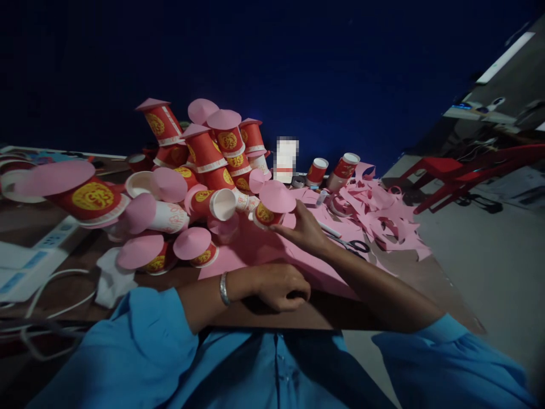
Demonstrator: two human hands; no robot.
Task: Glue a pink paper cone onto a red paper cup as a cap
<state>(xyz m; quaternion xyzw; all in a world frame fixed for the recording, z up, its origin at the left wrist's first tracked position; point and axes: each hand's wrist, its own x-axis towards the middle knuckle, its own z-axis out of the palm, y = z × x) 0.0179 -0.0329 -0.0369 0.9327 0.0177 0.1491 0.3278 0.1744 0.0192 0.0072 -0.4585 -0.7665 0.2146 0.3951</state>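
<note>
My right hand (pixel 307 228) reaches over the pink paper and grips a red paper cup (pixel 266 212) with a yellow emblem. A pink paper cone (pixel 277 196) caps that cup, which stands slightly tilted. Close to the table's front edge, my left hand (pixel 283 287) rests with its fingers curled in and nothing visible in them. Pink paper sheets (pixel 251 247) lie under and between both hands. Just right of my right hand are black-handled scissors (pixel 357 246) on the paper. Nearest on the left is another cone-topped cup (pixel 206 254).
Several red and white cups with pink cones (pixel 204 147) are piled at the left and centre. Pink paper scraps (pixel 378 213) heap up at the right. A white power strip (pixel 46 250) and cables lie far left. A red chair (pixel 443 170) stands beyond the table's right side.
</note>
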